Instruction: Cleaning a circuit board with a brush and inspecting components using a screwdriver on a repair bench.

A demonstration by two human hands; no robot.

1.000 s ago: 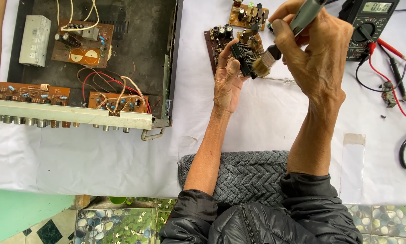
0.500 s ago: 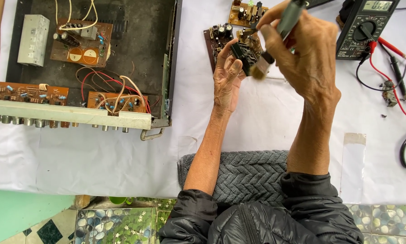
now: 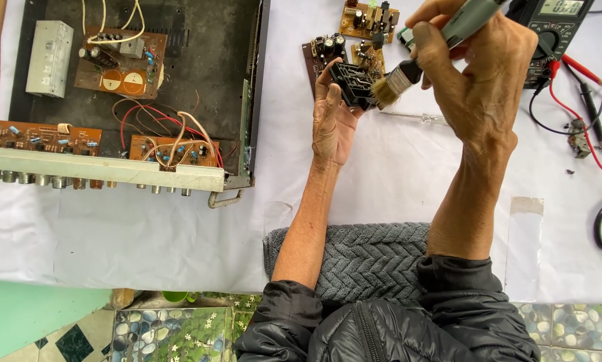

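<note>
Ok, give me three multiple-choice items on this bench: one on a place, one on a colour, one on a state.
1. Where does the opened metal case lie?
A. Left of both hands
B. Right of the meter
C. On the grey towel

2. What colour are the leads by the meter?
A. Green and white
B. Red and black
C. All yellow

3. What is the brush doing?
A. Lying flat on the cloth
B. Held in the right hand, bristles at the black part in the left hand
C. Stuck inside the case

Answers: 1 A, it fills the upper left. 2 B, both colours show. 3 B, bristles meet the part.
</note>
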